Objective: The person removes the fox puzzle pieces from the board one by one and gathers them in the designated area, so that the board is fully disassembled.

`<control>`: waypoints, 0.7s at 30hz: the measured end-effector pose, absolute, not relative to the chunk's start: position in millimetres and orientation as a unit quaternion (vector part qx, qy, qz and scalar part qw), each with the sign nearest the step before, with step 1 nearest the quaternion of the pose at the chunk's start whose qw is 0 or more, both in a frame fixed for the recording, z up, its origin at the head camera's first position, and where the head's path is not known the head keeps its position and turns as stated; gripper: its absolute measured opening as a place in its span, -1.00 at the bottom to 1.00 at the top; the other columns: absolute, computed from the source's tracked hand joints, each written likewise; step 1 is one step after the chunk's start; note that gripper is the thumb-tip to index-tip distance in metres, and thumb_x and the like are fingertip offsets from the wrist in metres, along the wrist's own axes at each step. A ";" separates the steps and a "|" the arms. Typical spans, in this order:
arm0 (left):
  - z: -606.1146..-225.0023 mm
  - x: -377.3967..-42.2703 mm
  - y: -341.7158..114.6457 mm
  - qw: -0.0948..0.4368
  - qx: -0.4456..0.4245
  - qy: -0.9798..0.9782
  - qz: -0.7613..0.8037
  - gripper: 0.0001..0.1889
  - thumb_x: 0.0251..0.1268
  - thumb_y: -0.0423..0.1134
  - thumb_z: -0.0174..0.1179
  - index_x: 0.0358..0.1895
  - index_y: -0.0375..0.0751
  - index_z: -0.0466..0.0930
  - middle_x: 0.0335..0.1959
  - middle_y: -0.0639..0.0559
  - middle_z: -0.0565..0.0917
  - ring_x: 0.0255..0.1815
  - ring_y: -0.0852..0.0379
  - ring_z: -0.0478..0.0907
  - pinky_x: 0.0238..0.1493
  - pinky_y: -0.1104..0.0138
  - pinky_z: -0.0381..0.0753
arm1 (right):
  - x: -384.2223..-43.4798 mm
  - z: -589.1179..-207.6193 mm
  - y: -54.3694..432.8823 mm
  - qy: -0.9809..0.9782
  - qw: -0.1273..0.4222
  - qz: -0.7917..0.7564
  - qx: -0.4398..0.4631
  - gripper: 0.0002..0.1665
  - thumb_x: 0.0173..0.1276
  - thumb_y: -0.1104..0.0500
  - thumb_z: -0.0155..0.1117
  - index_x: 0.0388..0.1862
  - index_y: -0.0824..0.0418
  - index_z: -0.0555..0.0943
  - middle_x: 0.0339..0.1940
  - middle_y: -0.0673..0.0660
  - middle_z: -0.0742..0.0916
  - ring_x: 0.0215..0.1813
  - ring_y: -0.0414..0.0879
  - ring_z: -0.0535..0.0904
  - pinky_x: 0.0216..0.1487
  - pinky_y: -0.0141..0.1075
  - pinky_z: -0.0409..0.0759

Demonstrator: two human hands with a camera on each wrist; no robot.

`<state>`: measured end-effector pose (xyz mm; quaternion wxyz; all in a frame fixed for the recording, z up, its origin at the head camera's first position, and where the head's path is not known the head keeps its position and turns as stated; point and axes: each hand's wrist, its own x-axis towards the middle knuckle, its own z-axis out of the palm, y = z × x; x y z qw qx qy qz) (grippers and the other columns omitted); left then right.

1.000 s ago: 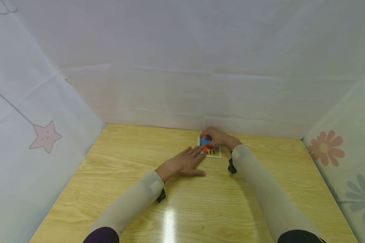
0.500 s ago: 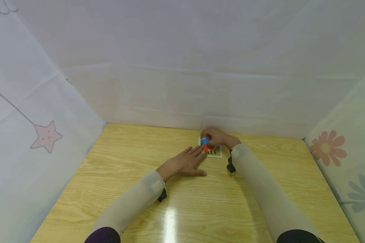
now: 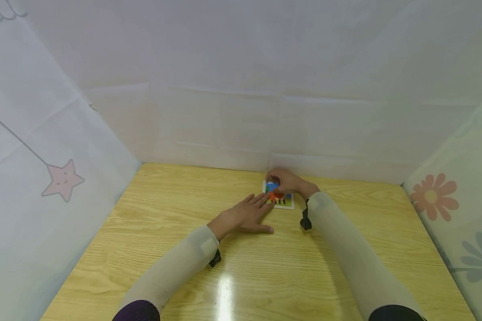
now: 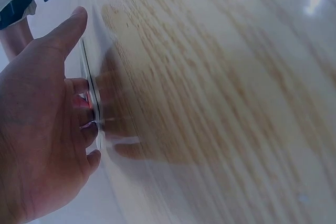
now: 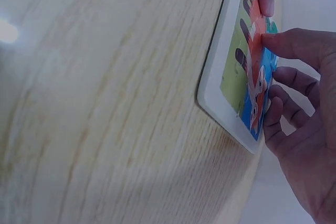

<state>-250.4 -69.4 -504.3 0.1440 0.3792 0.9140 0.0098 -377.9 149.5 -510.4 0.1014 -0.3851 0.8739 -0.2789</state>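
Note:
A small jigsaw puzzle (image 3: 284, 205) in a white-bordered tray lies flat near the table's back edge. Its picture (image 5: 242, 80) shows an orange fox-like animal against blue and green. My left hand (image 3: 247, 216) lies palm down with straight fingers, its fingertips on the puzzle's left part. In the left wrist view, the thumb of the left hand (image 4: 44, 108) stretches away from the tray. My right hand (image 3: 288, 182) bends over the puzzle from the right. In the right wrist view its thumb (image 5: 294, 45) presses the picture while the curled fingers (image 5: 296, 95) hold at the far edge.
The light wooden table (image 3: 156, 214) reaches to a white cloth backdrop (image 3: 209, 125) just behind the puzzle. Printed cloth walls rise at both sides, with a pink star (image 3: 63, 180) on the left and flowers (image 3: 434, 196) on the right.
Both hands keep nearly the same place on the puzzle. The whole head view shifts very slightly.

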 end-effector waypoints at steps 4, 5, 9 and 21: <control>-504.3 -250.4 -67.9 0.148 0.378 0.914 0.010 0.00 0.51 0.51 -0.08 0.77 -0.04 -0.07 0.78 -0.18 -0.20 0.79 -0.12 -0.22 0.73 -0.07 -0.13 | -377.6 -510.8 151.3 0.870 0.102 -0.291 -0.384 -0.54 0.15 0.45 0.48 0.07 0.29 0.68 -0.11 0.24 0.69 -0.11 0.10 0.54 -0.01 -0.07 0.56; -504.4 -250.4 -67.3 0.149 0.377 0.914 0.011 0.01 0.51 0.51 -0.08 0.77 -0.04 -0.07 0.78 -0.18 -0.20 0.79 -0.12 -0.22 0.73 -0.07 -0.13 | -377.8 -511.1 151.7 0.870 0.103 -0.292 -0.384 -0.54 0.15 0.45 0.49 0.07 0.30 0.68 -0.10 0.24 0.69 -0.10 0.10 0.55 0.01 -0.07 0.57; -504.8 -250.7 -65.6 0.151 0.376 0.914 0.011 0.01 0.51 0.51 -0.07 0.77 -0.03 -0.07 0.78 -0.17 -0.20 0.79 -0.11 -0.21 0.73 -0.06 -0.14 | -377.6 -512.1 153.5 0.870 0.101 -0.294 -0.382 -0.53 0.14 0.45 0.50 0.07 0.31 0.68 -0.09 0.22 0.70 -0.06 0.09 0.57 0.05 -0.05 0.59; -506.0 -254.2 -64.7 0.147 0.376 0.915 -0.001 0.02 0.49 0.54 -0.08 0.77 -0.02 -0.06 0.78 -0.16 -0.17 0.79 -0.10 -0.19 0.73 -0.06 -0.13 | -378.5 -520.0 156.9 0.872 0.081 -0.317 -0.365 -0.50 0.14 0.47 0.50 0.12 0.37 0.69 0.02 0.27 0.74 0.08 0.15 0.66 0.19 0.07 0.68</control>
